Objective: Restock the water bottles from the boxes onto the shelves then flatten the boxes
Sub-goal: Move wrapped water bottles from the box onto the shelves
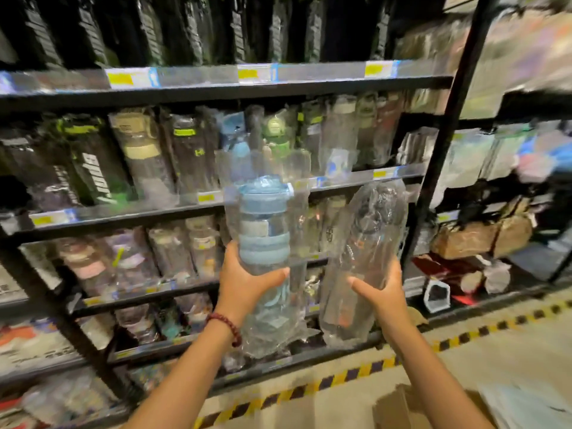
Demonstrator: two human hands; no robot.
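A: Where are the bottles?

B: The left hand (247, 281) grips a blue water bottle (264, 230) in a clear plastic bag. The right hand (382, 289) grips a dark water bottle (368, 243), also in a clear bag. Fingers and thumbs curl round both.

A: Which way do they point?

B: Both stand tall, cap end up. The blue one is almost straight. The dark one leans a little to the right at the top. They are side by side, close but apart.

A: Is there room to move?

B: They are held up in front of the black shelves (216, 88), which are packed tight with bagged bottles. A black post (445, 125) stands just right of the dark bottle. A yellow and black stripe (340, 377) runs along the floor at the foot of the shelves. A brown cardboard box (399, 407) sits low by the right arm.

A: Any words?

B: Yellow price tags (120, 78) line the shelf edges, too blurry to read. White writing on one black bottle is blurry too.
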